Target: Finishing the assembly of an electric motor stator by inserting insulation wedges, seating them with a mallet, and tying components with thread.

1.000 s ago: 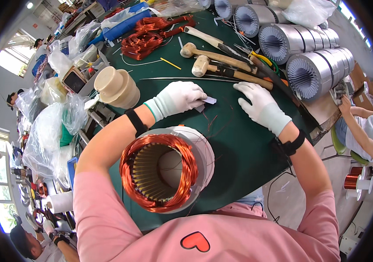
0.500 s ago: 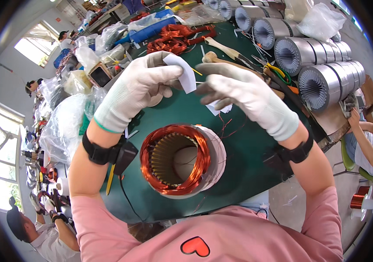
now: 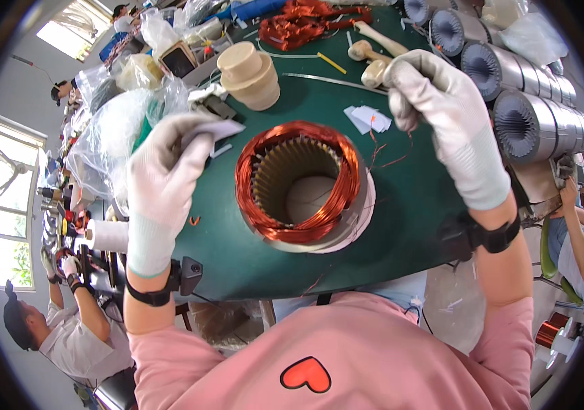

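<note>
A wound motor stator with copper coils around its top rim stands on the green table in front of me. Its slots show pale yellow liners inside the bore. To its left, my left hand, in a white glove, pinches a white paper slip that points toward the stator. My right hand, gloved too, is raised to the stator's right with its fingers curled together. Whatever those fingers hold, if anything, is hidden. Several more white paper slips lie on the table behind the stator, beside thin red wires.
A cream stepped cylinder and a yellow stick stand and lie farther back. Wooden mallets lie near my right hand. Bundles of red copper wire are at the far edge; steel stator cores line the right. Co-workers sit at both sides.
My hands have parted: the left moved left and nearer with the paper slip, the right moved right and its fingers curled. The view shifted, so the stator appears higher and the cream cylinder shows.
</note>
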`<move>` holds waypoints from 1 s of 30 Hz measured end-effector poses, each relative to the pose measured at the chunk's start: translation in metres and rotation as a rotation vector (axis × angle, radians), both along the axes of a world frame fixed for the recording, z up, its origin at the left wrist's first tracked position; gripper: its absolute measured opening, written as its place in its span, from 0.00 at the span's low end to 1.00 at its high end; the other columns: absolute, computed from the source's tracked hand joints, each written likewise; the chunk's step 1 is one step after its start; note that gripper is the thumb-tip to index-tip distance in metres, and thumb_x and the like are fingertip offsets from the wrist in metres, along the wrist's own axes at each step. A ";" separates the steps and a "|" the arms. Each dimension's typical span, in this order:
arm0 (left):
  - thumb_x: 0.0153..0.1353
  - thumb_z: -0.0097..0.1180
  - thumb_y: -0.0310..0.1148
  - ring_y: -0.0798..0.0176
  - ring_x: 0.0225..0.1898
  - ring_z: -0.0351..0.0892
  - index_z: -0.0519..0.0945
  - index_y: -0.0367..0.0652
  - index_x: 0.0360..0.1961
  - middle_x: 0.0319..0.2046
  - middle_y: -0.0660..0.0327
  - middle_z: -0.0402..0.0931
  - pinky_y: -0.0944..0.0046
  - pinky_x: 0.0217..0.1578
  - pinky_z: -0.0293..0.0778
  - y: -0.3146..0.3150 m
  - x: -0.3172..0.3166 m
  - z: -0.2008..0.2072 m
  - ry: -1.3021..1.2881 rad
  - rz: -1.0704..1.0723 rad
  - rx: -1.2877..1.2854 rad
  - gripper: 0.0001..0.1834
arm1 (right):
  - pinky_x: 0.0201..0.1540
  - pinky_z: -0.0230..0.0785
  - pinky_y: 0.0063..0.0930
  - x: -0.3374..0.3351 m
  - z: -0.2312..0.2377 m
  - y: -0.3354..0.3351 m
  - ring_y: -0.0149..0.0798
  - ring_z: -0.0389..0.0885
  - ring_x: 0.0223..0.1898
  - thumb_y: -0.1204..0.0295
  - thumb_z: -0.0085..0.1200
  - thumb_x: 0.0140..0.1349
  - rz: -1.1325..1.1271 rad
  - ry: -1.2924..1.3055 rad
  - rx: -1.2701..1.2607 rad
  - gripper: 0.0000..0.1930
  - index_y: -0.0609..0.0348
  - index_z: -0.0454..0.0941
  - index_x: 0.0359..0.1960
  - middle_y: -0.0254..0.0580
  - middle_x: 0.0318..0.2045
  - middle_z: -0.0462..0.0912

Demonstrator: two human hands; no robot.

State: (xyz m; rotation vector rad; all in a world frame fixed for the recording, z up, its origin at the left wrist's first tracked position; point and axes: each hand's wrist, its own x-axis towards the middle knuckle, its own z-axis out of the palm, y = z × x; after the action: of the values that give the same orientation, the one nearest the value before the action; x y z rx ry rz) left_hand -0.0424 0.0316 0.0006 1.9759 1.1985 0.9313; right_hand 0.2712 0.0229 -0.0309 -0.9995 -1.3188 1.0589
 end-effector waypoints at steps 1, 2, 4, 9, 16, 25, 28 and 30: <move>0.71 0.54 0.28 0.73 0.42 0.79 0.81 0.34 0.48 0.43 0.60 0.84 0.72 0.46 0.73 -0.009 -0.014 -0.014 -0.045 0.102 -0.047 0.10 | 0.33 0.70 0.18 -0.003 -0.002 0.001 0.21 0.76 0.28 0.65 0.52 0.74 -0.061 -0.189 -0.013 0.13 0.64 0.81 0.40 0.32 0.26 0.81; 0.72 0.54 0.30 0.74 0.40 0.79 0.81 0.35 0.48 0.42 0.61 0.84 0.73 0.44 0.73 -0.015 -0.024 -0.029 -0.089 0.204 -0.092 0.11 | 0.35 0.71 0.21 -0.006 -0.010 0.008 0.23 0.76 0.29 0.66 0.52 0.73 -0.006 -0.257 -0.041 0.13 0.65 0.81 0.40 0.34 0.27 0.81; 0.72 0.57 0.34 0.75 0.37 0.77 0.81 0.34 0.49 0.39 0.63 0.83 0.73 0.41 0.72 -0.026 -0.035 -0.054 -0.118 0.262 -0.055 0.13 | 0.40 0.74 0.27 -0.025 -0.018 0.025 0.33 0.81 0.32 0.66 0.52 0.72 0.112 -0.402 0.138 0.13 0.66 0.81 0.41 0.40 0.30 0.84; 0.71 0.58 0.37 0.70 0.37 0.80 0.77 0.33 0.54 0.40 0.61 0.81 0.70 0.40 0.73 -0.046 -0.013 -0.083 -0.454 0.442 -0.150 0.18 | 0.60 0.70 0.32 -0.069 -0.034 0.063 0.39 0.82 0.53 0.72 0.49 0.69 0.475 -0.558 0.459 0.17 0.63 0.80 0.56 0.45 0.50 0.85; 0.72 0.54 0.35 0.70 0.40 0.79 0.76 0.32 0.54 0.43 0.58 0.81 0.68 0.42 0.74 -0.050 -0.020 -0.093 -0.490 0.445 -0.140 0.17 | 0.61 0.70 0.35 -0.080 -0.047 0.037 0.46 0.81 0.55 0.80 0.46 0.64 0.359 -0.531 0.360 0.19 0.65 0.80 0.56 0.52 0.51 0.84; 0.74 0.51 0.33 0.69 0.47 0.76 0.76 0.29 0.55 0.46 0.58 0.80 0.68 0.52 0.71 -0.031 0.007 -0.096 -0.517 0.409 0.054 0.18 | 0.47 0.75 0.33 -0.088 -0.001 0.069 0.47 0.84 0.41 0.69 0.60 0.58 0.567 -1.045 0.856 0.12 0.60 0.85 0.41 0.48 0.39 0.85; 0.73 0.51 0.34 0.69 0.46 0.77 0.76 0.28 0.55 0.46 0.57 0.80 0.68 0.52 0.71 -0.026 0.001 -0.094 0.077 0.343 0.407 0.18 | 0.44 0.75 0.33 -0.095 -0.007 0.073 0.45 0.84 0.37 0.72 0.59 0.54 0.302 -1.337 1.492 0.07 0.62 0.87 0.27 0.46 0.34 0.84; 0.73 0.51 0.37 0.67 0.43 0.79 0.76 0.29 0.55 0.45 0.54 0.82 0.68 0.50 0.73 -0.011 -0.004 -0.093 -0.060 0.358 0.435 0.20 | 0.43 0.74 0.33 -0.103 -0.005 0.079 0.44 0.83 0.37 0.72 0.59 0.55 0.301 -1.608 1.551 0.07 0.62 0.87 0.29 0.46 0.33 0.84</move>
State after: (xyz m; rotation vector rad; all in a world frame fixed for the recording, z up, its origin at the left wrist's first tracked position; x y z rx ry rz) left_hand -0.0463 0.0206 -0.0920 2.0707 1.4370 1.5302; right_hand 0.1684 0.1019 -0.0357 -0.1734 -2.7602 -1.0734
